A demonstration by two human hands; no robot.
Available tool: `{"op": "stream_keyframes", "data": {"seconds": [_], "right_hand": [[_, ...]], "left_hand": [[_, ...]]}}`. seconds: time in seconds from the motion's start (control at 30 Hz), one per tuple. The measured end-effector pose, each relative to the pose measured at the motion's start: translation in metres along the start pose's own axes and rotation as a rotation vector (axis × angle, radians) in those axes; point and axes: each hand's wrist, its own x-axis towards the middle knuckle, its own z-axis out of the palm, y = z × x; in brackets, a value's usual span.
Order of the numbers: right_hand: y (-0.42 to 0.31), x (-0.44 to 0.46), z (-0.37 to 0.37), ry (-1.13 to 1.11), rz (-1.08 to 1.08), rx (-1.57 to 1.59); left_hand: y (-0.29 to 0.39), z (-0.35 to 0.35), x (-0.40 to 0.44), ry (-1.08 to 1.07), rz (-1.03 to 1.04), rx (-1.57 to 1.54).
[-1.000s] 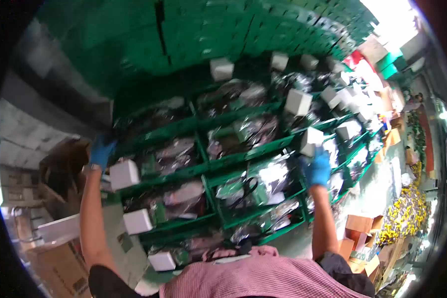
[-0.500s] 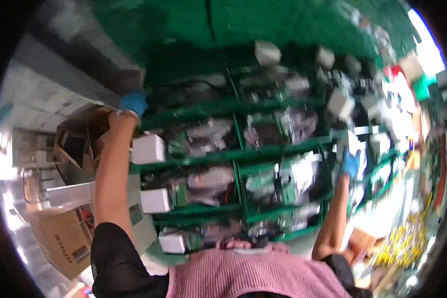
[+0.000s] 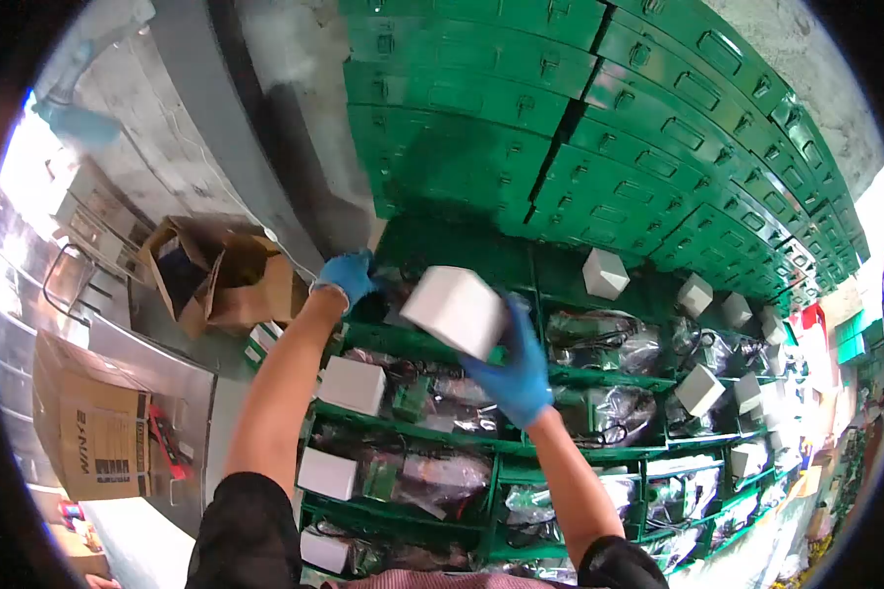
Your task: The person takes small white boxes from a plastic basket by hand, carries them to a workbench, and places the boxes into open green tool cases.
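Observation:
My right hand [image 3: 516, 373], in a blue glove, grips a white box [image 3: 452, 309] from its right side and holds it above the upper left green case. At the left edge of that row, my blue-gloved left hand [image 3: 346, 277] is at the rim of the green case; its fingertips are partly hidden, so I cannot tell their grip. Below the hands, several open green cases hold plastic-wrapped parts [image 3: 447, 471] and black cables. More white boxes lie in their left ends, among them one box [image 3: 352, 385] just below my left forearm's side and another [image 3: 327, 474] lower down.
Closed green metal cases [image 3: 599, 187] with latches are stacked behind the open ones. A grey column [image 3: 255, 128] rises at the left. An open carton [image 3: 250, 294] and a taped cardboard box [image 3: 93, 432] stand on the left. More white boxes [image 3: 605, 273] sit along the right cases.
My right hand has swung from the far right to the upper left and now carries a white box. The view has turned and steadied. My left hand remains near the case's left edge.

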Motion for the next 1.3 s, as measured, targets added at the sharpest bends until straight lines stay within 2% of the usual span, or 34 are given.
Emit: {"op": "stream_keyframes", "data": {"seconds": [0.03,0.1,0.13,0.23,0.27,0.37,0.4,0.47,0.53,0.57,0.6,0.67,0.7,0.77,0.8,0.93,1.03,1.1,1.17,1.2,1.23,1.3], "right_hand": [[-0.004,0.020,0.020,-0.097,0.007,0.005],[0.027,0.049,0.056,-0.184,-0.165,-0.023],[0.038,0.063,0.064,-0.259,-0.247,-0.237],[0.037,0.093,0.064,-0.379,-0.075,-0.492],[0.039,0.097,0.067,-0.445,-0.098,-0.563],[0.043,0.102,0.079,-0.626,-0.172,-0.778],[0.044,0.100,0.080,-0.586,-0.187,-0.785],[0.045,0.091,0.077,-0.483,-0.205,-0.799],[0.039,0.055,0.062,-0.307,-0.244,-0.659],[0.035,0.027,0.049,-0.209,-0.256,-0.600],[0.025,-0.002,0.029,-0.187,-0.281,-0.574],[0.013,-0.070,-0.025,-0.115,-0.285,-0.589],[0.008,-0.110,-0.053,-0.067,-0.255,-0.629],[0.008,-0.186,-0.114,0.081,-0.175,-0.747],[0.006,-0.227,-0.143,0.183,-0.083,-0.863],[0.009,-0.361,-0.230,0.497,0.257,-1.129],[0.020,-0.422,-0.252,0.675,0.465,-1.237],[0.025,-0.447,-0.254,0.610,0.527,-1.249],[0.035,-0.465,-0.242,0.560,0.554,-1.149],[0.051,-0.480,-0.234,0.526,0.535,-1.173],[0.044,-0.484,-0.222,0.556,0.551,-1.066],[0.060,-0.505,-0.216,0.346,0.558,-1.143]], "left_hand": [[-0.007,0.009,0.006,-0.015,-0.029,-0.023],[-0.035,0.040,0.026,0.012,-0.050,-0.131],[-0.040,0.044,0.020,0.099,0.001,-0.206],[-0.036,0.040,0.010,0.052,0.024,-0.300],[-0.027,0.026,0.003,0.012,-0.051,-0.276],[-0.037,0.032,-0.008,0.042,-0.121,-0.894],[-0.025,0.001,-0.023,-0.149,-0.309,-0.977],[-0.078,0.077,-0.016,0.056,-0.349,-1.128],[-0.070,0.085,-0.048,0.205,-0.326,-1.218],[-0.044,0.049,-0.092,0.248,-0.289,-1.243],[-0.039,0.033,-0.125,0.164,-0.397,-1.422],[-0.054,0.049,-0.195,0.388,-0.368,-1.388],[-0.029,0.014,-0.243,0.352,-0.306,-1.387],[-0.064,0.043,-0.326,0.394,-0.365,-1.233],[-0.088,0.074,-0.362,0.498,-0.456,-1.293],[-0.021,0.022,-0.471,0.207,-0.598,-1.120],[0.023,0.010,-0.480,0.130,-0.547,-1.179],[0.000,0.069,-0.460,0.404,-0.276,-1.374],[0.070,0.046,-0.452,0.262,-0.158,-1.180],[0.107,0.039,-0.457,0.222,-0.094,-1.160],[0.135,0.038,-0.462,0.186,-0.028,-1.139],[0.164,0.055,-0.470,0.121,0.275,-0.946]]}}
